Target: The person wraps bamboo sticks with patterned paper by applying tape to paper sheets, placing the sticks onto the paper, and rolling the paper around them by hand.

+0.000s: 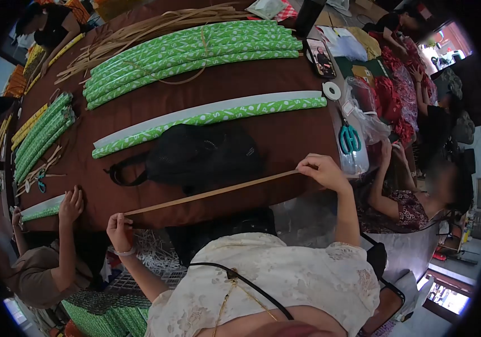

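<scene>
- Strip [212, 194]: pale tan.
- Table [285, 132]: dark reddish brown.
- Bag [201, 154]: black.
- Wrapped sticks [195, 50]: bright green with white spots.
- Single stick [212, 118]: the same green with white spots, beside a white band.
- Scissors [349, 139]: teal handles.
- Tape roll [331, 90]: white.
- Person's top: cream, lace-patterned.

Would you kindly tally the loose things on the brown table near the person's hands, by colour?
Tan: 1, the bamboo strip held between left hand and right hand.
Green and white: 1, the wrapped stick.
Black: 1, the bag.
Teal: 1, the scissors.
White: 1, the tape roll.
Total: 5
</scene>
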